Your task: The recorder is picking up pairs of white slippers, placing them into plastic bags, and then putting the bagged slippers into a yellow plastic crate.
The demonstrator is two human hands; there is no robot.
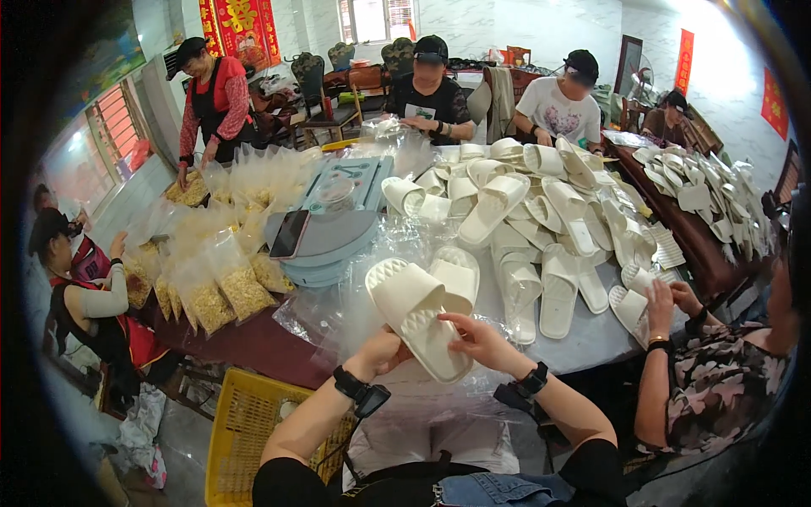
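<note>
In front of my body a cream-white slipper is tilted up, its textured strap towards the far side. My left hand grips its left edge near the heel, fingers partly hidden beneath the sole. My right hand is closed on the right edge, fingertips over the insole. Just behind it another slipper of the same kind shows partly; whether I hold it too, I cannot tell. Clear plastic film lies on the table around and under the slippers.
A large heap of cream slippers covers the table to the right. Bags of yellow pieces stand left, beside a grey-blue folding stool with a phone on top. A yellow crate sits below. A co-worker's hands handle slippers close on my right.
</note>
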